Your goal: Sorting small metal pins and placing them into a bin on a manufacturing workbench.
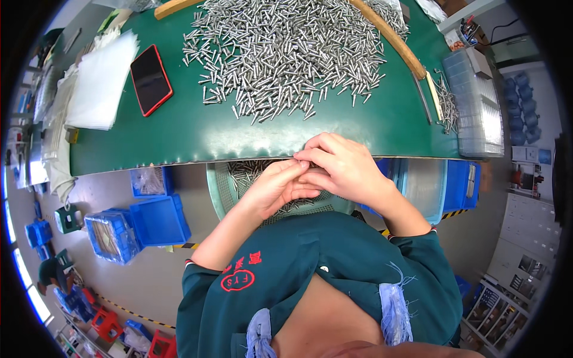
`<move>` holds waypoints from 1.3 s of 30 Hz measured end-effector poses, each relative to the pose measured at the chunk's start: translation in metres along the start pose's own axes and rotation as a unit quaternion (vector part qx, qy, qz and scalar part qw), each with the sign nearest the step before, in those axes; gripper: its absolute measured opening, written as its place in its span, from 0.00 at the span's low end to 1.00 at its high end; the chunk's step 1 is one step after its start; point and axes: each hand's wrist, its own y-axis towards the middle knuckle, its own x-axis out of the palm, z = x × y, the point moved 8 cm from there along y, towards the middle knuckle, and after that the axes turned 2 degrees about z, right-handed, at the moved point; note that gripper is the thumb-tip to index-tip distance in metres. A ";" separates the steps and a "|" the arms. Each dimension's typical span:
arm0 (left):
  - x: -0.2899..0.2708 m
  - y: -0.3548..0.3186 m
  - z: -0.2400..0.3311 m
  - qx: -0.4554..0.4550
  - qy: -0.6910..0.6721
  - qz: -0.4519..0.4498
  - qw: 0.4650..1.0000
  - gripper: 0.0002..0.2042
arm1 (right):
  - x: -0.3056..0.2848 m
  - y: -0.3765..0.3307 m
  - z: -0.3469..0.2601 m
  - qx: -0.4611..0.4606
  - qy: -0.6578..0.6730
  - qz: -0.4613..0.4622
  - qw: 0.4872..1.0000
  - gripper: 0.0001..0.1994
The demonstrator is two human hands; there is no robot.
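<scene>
Touching: your loosely curled left hand [285,186], bent-fingered right hand [346,164], hold unclear; slack pinch could drop anything into pale-green plastic basket [216,194]

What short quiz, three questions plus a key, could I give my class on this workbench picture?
1. Multiple choice: what is heaped on the green table?
A) glass beads
B) small metal pieces
C) wooden pegs

2. True or false: the phone lies to the left of the heap in the picture.

3. Fill in the blank: the left hand and the right hand come together over a light green ____ that holds more metal pieces.

Key:
1. B
2. True
3. basket
</scene>
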 end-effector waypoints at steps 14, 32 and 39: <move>0.020 -0.021 0.038 0.115 0.332 0.064 0.934 0.13 | 0.005 -0.005 0.020 0.151 0.317 -0.043 0.935 0.14; 0.022 -0.024 0.050 0.097 0.334 0.070 0.935 0.13 | -0.001 -0.003 0.026 0.172 0.335 -0.005 0.927 0.12; 0.022 -0.024 0.054 0.140 0.463 0.111 0.868 0.11 | 0.003 0.003 0.018 0.141 0.303 -0.001 0.943 0.10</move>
